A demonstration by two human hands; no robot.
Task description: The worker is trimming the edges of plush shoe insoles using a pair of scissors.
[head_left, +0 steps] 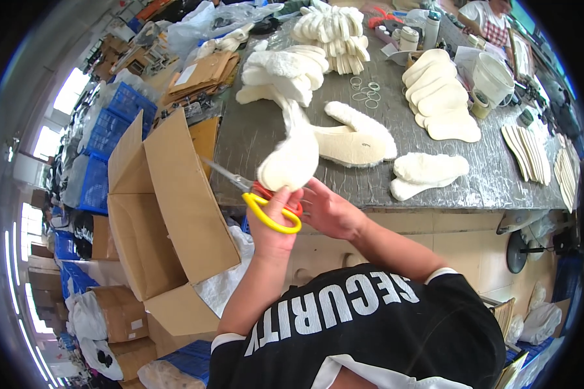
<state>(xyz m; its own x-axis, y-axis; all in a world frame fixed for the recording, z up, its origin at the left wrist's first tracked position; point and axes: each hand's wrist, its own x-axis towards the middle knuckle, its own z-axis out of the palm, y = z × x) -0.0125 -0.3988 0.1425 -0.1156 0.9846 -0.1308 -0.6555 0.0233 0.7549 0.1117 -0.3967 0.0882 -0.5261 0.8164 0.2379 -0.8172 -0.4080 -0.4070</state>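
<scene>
My left hand (274, 228) is closed round a pair of scissors (270, 217) with yellow and red handles, the blades pointing up and left. Its thumb also presses on the near end of a cream fleecy insole (292, 159), which stands out over the table edge. Close by on the right, my right hand (334, 211) has its fingers apart, with the fingertips beside the insole and partly hidden behind it. Just beyond lies a pair of fleecy insoles (353, 146), one partly over the other. Another fleecy pair (428, 172) rests to the right.
Fleecy insoles are piled at the back (282, 68), with a taller stack (331, 39) behind. Several rubber bands (368, 94) lie mid-table. Flat insoles (438, 97) fan out near a white bucket (493, 78). An open cardboard box (191, 201) stands left. A person (486, 19) is far right.
</scene>
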